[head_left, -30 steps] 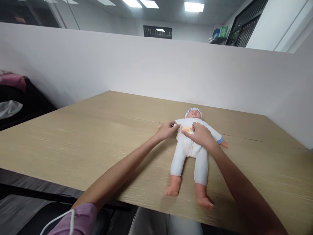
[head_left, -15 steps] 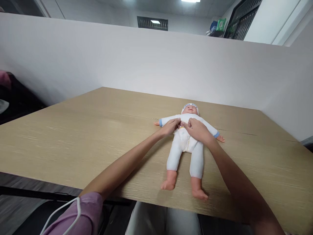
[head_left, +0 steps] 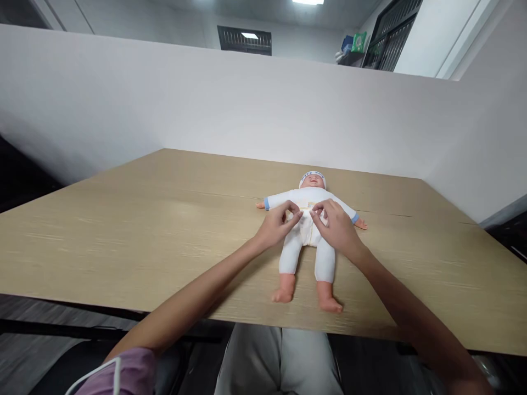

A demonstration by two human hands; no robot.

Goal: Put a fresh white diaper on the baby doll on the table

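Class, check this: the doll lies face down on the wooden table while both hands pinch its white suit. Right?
No. The head view shows the doll face up; it does lie on the wooden table, left hand and right hand pinching its white suit.

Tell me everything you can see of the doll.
The doll lies face up on the table, head away from the person, arms spread. It wears a white suit with blue cuffs and a white cap; hands and feet are bare, plastic-looking. The left hand and right hand pinch the suit at its belly.
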